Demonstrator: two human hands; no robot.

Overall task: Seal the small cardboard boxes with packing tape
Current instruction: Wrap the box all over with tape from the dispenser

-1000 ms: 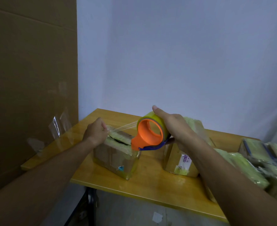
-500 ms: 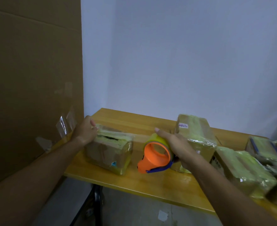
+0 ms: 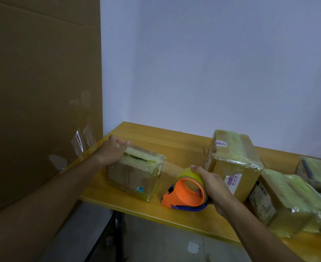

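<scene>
Head view, looking down over both forearms. My left hand (image 3: 112, 150) presses on the far left end of the small cardboard box (image 3: 135, 173), fingers curled over its top edge where the tape begins. I judge this pins both the box and the tape end so the pull does not drag them across the wooden table (image 3: 176, 146). The box sits near the table's left front corner, its top flaps showing a dark gap under yellowish tape.

My right hand (image 3: 213, 186) grips the tape dispenser (image 3: 184, 191): fingers wrapped over the yellow roll, one fingertip showing through the orange core. The dispenser sits low, just right of the box, at or just above the tabletop; I cannot tell if it touches. A strip of clear tape seems to run from the box's right edge down to the roll, though it is faint. Held low like this, the tape would wrap down the box's right side.

Left arm reaches forward, wrist bent down. Right arm comes in from lower right, palm on the roll.

Wrapped boxes (image 3: 233, 159) stand close behind and to the right.
</scene>
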